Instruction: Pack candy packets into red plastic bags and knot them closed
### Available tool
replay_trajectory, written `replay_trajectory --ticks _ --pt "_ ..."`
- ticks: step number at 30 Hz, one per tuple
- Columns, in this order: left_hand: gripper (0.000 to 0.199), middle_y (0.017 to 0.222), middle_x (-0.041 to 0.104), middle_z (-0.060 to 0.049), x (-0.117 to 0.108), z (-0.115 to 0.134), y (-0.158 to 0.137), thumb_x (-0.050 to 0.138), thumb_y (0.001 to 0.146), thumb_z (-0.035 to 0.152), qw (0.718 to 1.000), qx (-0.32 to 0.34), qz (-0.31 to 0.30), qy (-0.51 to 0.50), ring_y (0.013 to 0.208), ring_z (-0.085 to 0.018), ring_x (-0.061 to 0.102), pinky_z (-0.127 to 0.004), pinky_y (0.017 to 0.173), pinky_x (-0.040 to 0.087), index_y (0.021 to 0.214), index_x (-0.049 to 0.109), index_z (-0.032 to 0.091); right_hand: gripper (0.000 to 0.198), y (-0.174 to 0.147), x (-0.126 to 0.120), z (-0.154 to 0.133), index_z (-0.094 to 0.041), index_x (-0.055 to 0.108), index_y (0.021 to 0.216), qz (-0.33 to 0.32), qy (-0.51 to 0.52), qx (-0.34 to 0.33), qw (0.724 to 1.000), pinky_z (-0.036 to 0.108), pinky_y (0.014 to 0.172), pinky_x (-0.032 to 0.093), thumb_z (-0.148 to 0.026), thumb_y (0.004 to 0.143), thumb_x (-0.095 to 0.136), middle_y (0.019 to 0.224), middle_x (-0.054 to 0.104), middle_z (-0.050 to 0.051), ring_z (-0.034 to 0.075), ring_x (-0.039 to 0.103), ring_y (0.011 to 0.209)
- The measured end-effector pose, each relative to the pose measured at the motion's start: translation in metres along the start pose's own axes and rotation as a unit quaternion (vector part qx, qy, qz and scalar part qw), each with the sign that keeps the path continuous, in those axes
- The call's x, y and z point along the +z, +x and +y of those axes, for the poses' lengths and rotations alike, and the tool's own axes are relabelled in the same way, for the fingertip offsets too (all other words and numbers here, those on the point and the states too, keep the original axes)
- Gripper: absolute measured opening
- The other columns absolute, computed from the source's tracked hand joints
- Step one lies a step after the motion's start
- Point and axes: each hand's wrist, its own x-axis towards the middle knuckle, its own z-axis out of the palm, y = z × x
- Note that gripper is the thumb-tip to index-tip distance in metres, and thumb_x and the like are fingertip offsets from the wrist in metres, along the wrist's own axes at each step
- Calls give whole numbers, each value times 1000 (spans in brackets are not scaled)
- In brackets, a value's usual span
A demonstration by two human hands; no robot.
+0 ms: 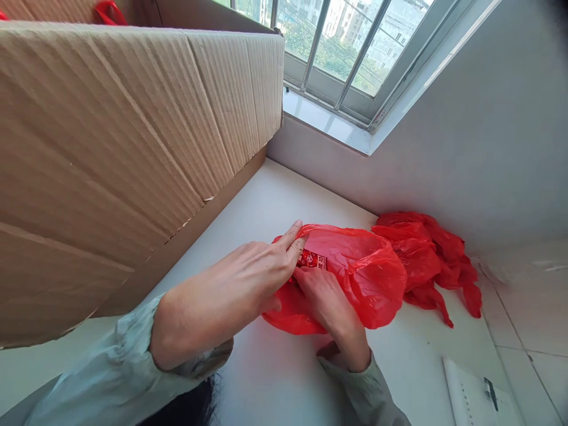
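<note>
A red plastic bag (368, 278) lies on the white tabletop with its mouth spread wide. My left hand (270, 269) grips the bag's rim on the left side, its fingers closed over the thin film. Reaching inside the bag, my right hand (317, 290) is closed at a small red packet (314, 259) with a pale printed pattern and lettering. Only part of this packet shows between the two hands. The fingertips of my right hand are partly hidden by the left hand and the bag.
A tall cardboard box (146, 148) stands at the left, with a bit of red plastic (110, 12) inside it. More crumpled red bags (426, 260) lie against the wall. A flat white object (470, 393) is at the lower right. A barred window (337, 47) is above.
</note>
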Motion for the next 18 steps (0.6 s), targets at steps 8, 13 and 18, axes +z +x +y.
replay_trajectory --ticks 8,13,18 --pt "54 145 50 -2 -12 -10 -1 35 93 -1 996 -36 53 -61 135 -16 46 -28 107 39 138 45 28 34 -19 -48 24 -21 68 110 78 421 69 901 28 66 52 -40 82 70 87 73 3 19 67 79" --pt "27 103 67 -1 -25 -18 1 46 96 14 995 -35 55 -79 85 -16 64 -23 72 47 111 64 27 37 -48 -68 13 -25 68 117 127 509 47 850 22 54 51 -32 80 75 73 68 -2 12 62 62" --pt "27 95 62 -1 -37 -22 -7 47 91 8 991 -78 73 -83 75 -14 61 -22 63 45 100 67 23 47 -74 -87 31 -29 66 122 427 463 67 774 22 54 53 -27 77 78 82 70 -1 11 64 62"
